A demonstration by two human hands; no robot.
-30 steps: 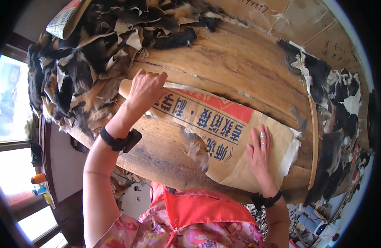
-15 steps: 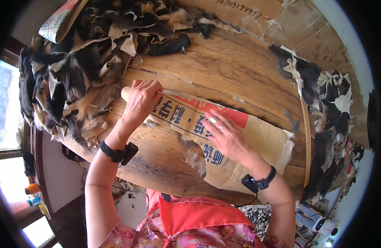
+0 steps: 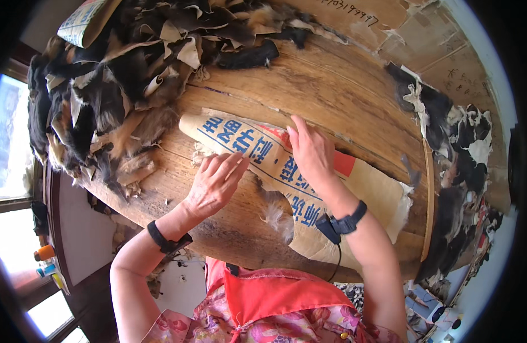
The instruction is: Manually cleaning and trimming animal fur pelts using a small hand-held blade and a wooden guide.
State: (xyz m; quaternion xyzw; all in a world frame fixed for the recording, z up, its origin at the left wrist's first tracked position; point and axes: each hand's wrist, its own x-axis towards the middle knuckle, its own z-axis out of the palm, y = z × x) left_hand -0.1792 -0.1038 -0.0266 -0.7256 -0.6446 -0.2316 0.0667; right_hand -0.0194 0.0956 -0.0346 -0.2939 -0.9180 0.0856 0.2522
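A long tan paper sheet (image 3: 366, 197) with blue print and a red patch lies slanted across the wooden board. Its lower edge has a curved cut-out, and a tuft of grey-brown fur (image 3: 276, 214) shows there. My left hand (image 3: 215, 186) is at the sheet's near edge, fingers stretched out, holding nothing I can see. On or just over the middle of the sheet is my right hand (image 3: 312, 153), fingers extended toward its far edge. Whether either hand presses the paper is hard to tell. What lies underneath the sheet is mostly hidden.
Black and brown fur scraps (image 3: 109, 80) are heaped at the left and far left, with a rolled printed paper (image 3: 87, 26) on top. More scraps (image 3: 446, 188) line the right side, beyond a thin wooden strip (image 3: 427, 200). Cardboard (image 3: 429, 46) stands behind the board (image 3: 309, 71).
My left hand has let go of the sheet's left end and moved nearer and right. The left end now lies flatter, showing more print. My right hand has moved toward the far edge.
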